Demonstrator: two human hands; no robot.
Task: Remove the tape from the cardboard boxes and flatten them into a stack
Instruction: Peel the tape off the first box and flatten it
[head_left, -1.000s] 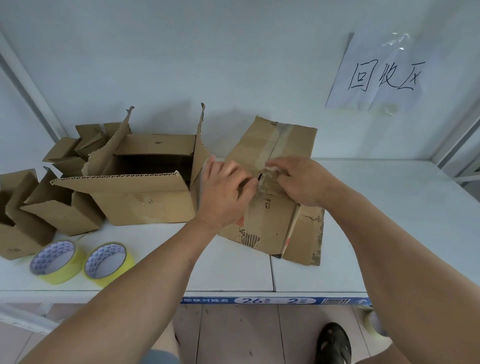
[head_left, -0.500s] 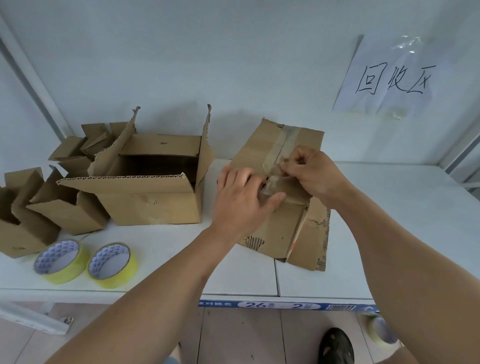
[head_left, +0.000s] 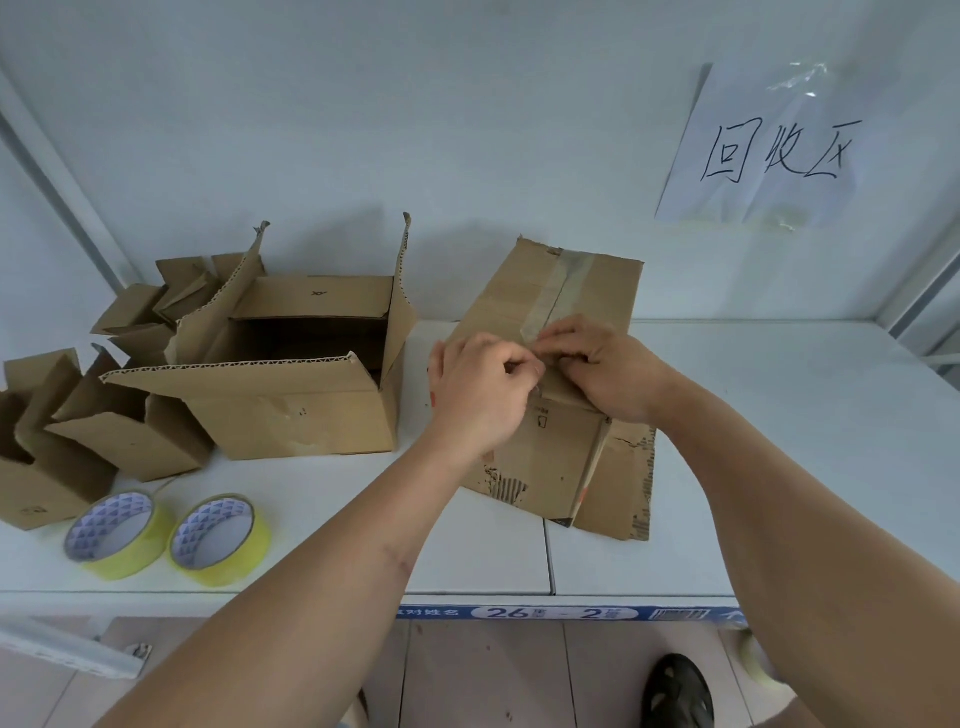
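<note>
Your left hand (head_left: 480, 395) and right hand (head_left: 605, 371) meet over the brown flattened cardboard box (head_left: 558, 457), which lies on the white shelf top (head_left: 779, 441) right of centre, its far edge tilted up toward the wall; both hands have curled fingers pinching at the near end of the clear strip of packing tape (head_left: 553, 291) that runs down the box's middle seam; whether a loose tab is already lifted cannot be told, since the fingers cover it. The step in hand appears to be starting the peel on this box; the next move likely calls for one hand to pin the cardboard while the other draws the strip away toward the far edge, low and steady so it does not tear. To the left stand a large open brown carton (head_left: 291, 384) and several smaller open brown cartons (head_left: 78, 431), apparently not yet flattened; two yellow rolls of tape (head_left: 166, 538) lie near the front edge; a handwritten paper sign (head_left: 769, 156) is taped to the wall.
</note>
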